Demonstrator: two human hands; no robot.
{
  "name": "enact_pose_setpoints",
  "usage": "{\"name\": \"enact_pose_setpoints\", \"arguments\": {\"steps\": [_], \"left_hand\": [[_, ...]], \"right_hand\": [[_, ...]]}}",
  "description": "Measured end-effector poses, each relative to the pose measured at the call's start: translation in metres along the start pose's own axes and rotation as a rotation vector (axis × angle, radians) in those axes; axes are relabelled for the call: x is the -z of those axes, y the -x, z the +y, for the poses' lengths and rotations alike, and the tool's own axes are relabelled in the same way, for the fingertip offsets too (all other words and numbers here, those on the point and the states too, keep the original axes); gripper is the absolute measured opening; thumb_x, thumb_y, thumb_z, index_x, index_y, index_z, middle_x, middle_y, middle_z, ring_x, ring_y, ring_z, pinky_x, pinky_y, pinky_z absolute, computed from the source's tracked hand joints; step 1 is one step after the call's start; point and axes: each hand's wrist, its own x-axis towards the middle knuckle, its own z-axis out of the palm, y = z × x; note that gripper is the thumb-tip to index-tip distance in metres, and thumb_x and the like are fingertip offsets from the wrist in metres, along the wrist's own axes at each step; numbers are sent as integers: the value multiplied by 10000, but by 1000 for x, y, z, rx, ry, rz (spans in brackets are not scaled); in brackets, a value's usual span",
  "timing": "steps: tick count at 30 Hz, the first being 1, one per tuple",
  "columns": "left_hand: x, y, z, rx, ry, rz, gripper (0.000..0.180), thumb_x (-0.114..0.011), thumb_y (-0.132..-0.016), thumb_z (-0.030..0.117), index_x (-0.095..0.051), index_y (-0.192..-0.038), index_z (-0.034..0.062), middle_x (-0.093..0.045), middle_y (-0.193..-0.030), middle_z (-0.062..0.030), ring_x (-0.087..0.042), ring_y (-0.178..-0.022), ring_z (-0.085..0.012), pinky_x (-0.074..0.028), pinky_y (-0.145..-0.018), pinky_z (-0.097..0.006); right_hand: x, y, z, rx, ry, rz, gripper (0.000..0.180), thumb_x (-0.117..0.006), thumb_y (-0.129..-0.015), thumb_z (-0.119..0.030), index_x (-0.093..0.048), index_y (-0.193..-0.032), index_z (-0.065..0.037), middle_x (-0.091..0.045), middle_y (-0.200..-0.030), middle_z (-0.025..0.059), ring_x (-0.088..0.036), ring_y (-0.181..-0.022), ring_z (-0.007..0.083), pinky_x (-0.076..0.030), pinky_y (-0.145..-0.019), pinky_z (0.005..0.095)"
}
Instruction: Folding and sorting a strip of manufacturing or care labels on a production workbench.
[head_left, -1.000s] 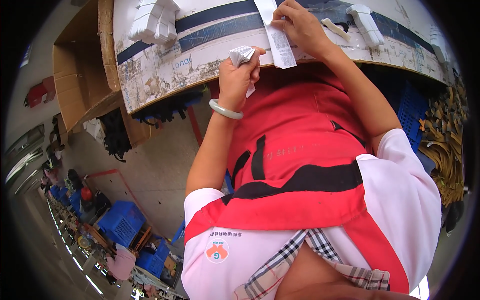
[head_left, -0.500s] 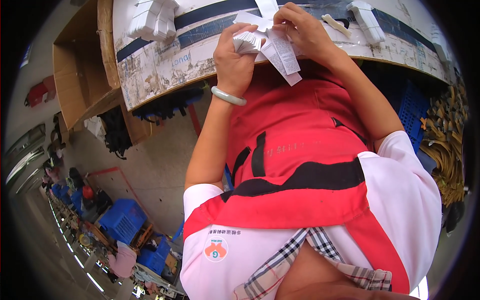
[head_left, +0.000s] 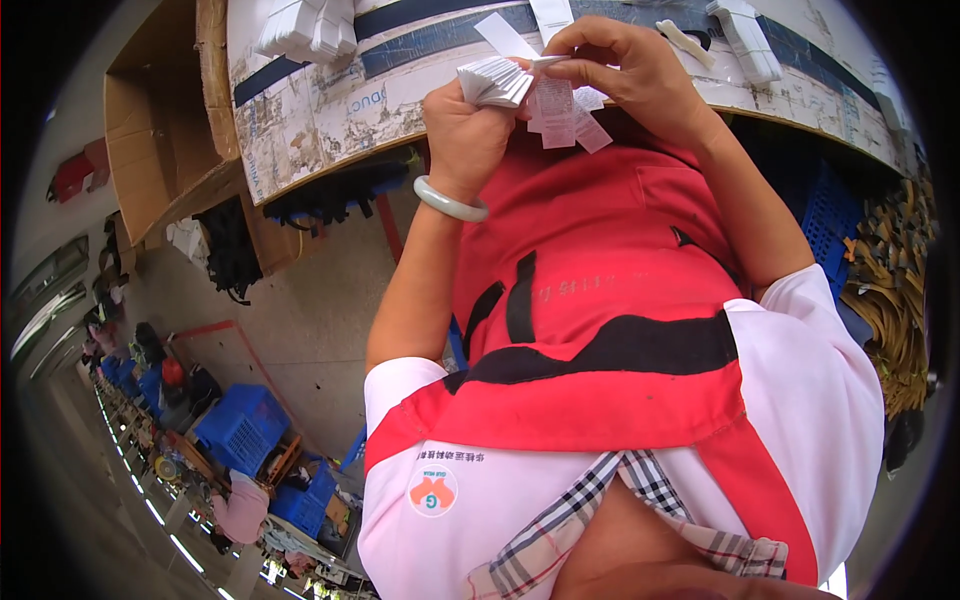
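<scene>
From here I count two hands at twelve o'clock, by the tabletop's [head_left: 330, 125] near edge. The left grip [head_left: 465, 140] is clenched round one fanned sheaf of white paper slips [head_left: 497, 83], too dense to count; the right grip [head_left: 625, 65] pinches a thin white paper edge. Between them at least two printed white paper labels [head_left: 556, 118] hang lengthwise toward five and six o'clock; one white paper strip [head_left: 503, 36] points to ten.

Open brown cardboard box [head_left: 165, 130] at left, beside the worktable. Blue slatted plastic crate [head_left: 245, 430] lower left; near it, a person in a pink top [head_left: 241, 512] (small, blurred). Far right: heaped tan and dark curved strips [head_left: 882, 300] beside a blue perforated plastic basket [head_left: 828, 225].
</scene>
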Motion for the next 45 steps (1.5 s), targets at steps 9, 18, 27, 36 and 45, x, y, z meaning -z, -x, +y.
{"name": "enact_pose_setpoints", "arguments": {"steps": [9,18,27,36,45], "left_hand": [[1,3,-13,-206,-80,56,218,-733,-858,50,-694,-1064,-8,-660,-732,-22,-555,-571,-31,-369,-459,-152],[-3,7,-14,-114,-3,52,180,-706,-868,12,-695,-1045,-16,-666,-783,-20,-578,-600,-44,-432,-493,-153],[-1,11,-16,-61,68,68,157,-725,-859,37,-705,-1009,-6,-622,-710,6,-519,-563,-33,-353,-453,-173],[2,20,-6,339,278,-86,342,-675,-920,337,-671,-972,-1,-646,-717,-53,-473,-477,-63,-340,-421,-190],[22,54,-30,355,331,70,228,-651,-943,183,-638,-1043,-21,-563,-736,-33,-522,-592,-107,-400,-527,-226]], "right_hand": [[-4,1,-2,-39,55,-60,194,-659,-928,-160,-683,-1043,-6,-657,-923,29,-606,-828,88,-520,-750,230],[-10,5,-1,77,84,9,151,-669,-913,-116,-691,-1014,-6,-653,-913,24,-589,-796,96,-503,-722,226],[-11,8,1,21,66,13,164,-649,-931,-143,-684,-1016,-7,-650,-906,16,-585,-807,93,-497,-739,237],[-13,15,-23,-277,-217,-252,173,-676,-910,-167,-673,-900,5,-636,-778,10,-559,-683,69,-433,-585,207],[-24,14,9,90,325,33,154,-674,-895,-154,-683,-979,-24,-655,-861,67,-618,-763,159,-506,-703,276]]}}
